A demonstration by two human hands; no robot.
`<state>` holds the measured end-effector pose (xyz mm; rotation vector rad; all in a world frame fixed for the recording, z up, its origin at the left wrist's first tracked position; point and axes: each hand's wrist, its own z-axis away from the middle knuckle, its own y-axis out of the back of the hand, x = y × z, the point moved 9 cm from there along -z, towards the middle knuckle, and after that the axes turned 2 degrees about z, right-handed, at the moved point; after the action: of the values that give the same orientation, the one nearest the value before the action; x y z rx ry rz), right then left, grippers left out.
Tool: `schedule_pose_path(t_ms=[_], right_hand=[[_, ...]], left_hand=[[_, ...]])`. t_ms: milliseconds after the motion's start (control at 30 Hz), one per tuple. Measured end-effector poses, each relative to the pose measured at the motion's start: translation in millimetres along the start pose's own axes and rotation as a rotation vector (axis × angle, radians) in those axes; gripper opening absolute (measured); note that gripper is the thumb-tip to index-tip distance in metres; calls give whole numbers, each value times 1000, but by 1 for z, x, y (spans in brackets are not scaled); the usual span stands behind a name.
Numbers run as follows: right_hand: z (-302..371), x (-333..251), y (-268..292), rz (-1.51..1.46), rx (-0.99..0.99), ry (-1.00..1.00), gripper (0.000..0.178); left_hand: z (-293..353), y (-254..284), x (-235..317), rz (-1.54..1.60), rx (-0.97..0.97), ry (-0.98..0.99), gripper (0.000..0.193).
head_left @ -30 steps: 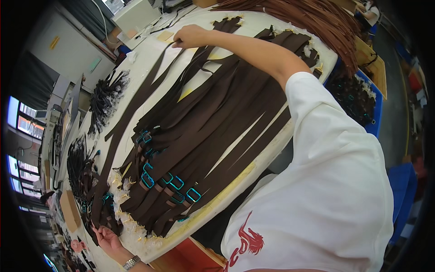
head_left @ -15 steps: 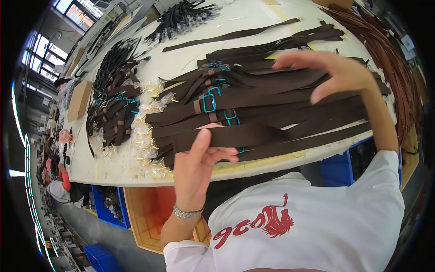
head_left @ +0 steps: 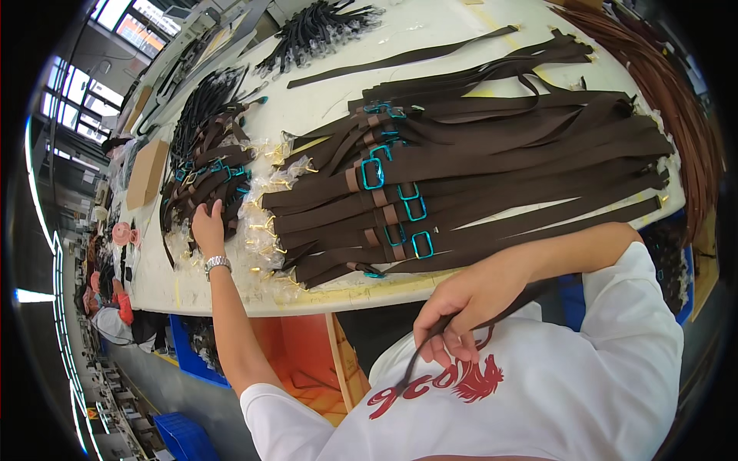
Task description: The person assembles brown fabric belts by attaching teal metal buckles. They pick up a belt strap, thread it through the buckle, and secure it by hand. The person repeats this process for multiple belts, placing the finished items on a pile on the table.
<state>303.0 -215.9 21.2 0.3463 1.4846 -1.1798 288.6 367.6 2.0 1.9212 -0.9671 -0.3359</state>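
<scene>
In front of the white shirt, just off the near edge of the white tabletop [head_left: 323, 100], the right hand [head_left: 469, 311] holds a dark, narrow, flat strap [head_left: 420, 353]. Its grip is closed, thumb and fingers curled around the strap, which trails below the fingers and runs out behind the hand towards the forearm.

The left hand [head_left: 207, 229], with a silver metal wristwatch [head_left: 217, 263] at the wrist, rests against the lower part of a heap of dark straps with blue buckles [head_left: 207, 165]. Its fingers are bent; whether its grip has hold of a strap, I cannot tell.

Between the hands lies a broad spread of flat, dark-brown straps [head_left: 492, 169] with shiny blue rectangular buckles and, at the left ends, gold-coloured metal fittings in clear plastic wrapping [head_left: 265, 234].

The held strap looks light, soft and limp, likely to fold or twist rather than break. A pinch across its flat width near an end should control it best; the smooth metal parts would probably be more slippery.
</scene>
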Motion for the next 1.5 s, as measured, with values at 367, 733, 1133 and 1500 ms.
schedule_pose_path(t_ms=[367, 733, 1133, 1500], right_hand=[[-18, 62, 24, -597, 388, 120, 44], [-88, -46, 15, -515, 275, 645, 40], [-142, -63, 10, 35, 545, 739, 37], [-94, 27, 53, -441, 665, 454, 42]], left_hand=[[5, 74, 92, 174, 61, -259, 27], [231, 185, 167, 1610, -819, 537, 31], [380, 173, 233, 1600, -325, 624, 12], [389, 186, 214, 1353, -362, 364, 34]])
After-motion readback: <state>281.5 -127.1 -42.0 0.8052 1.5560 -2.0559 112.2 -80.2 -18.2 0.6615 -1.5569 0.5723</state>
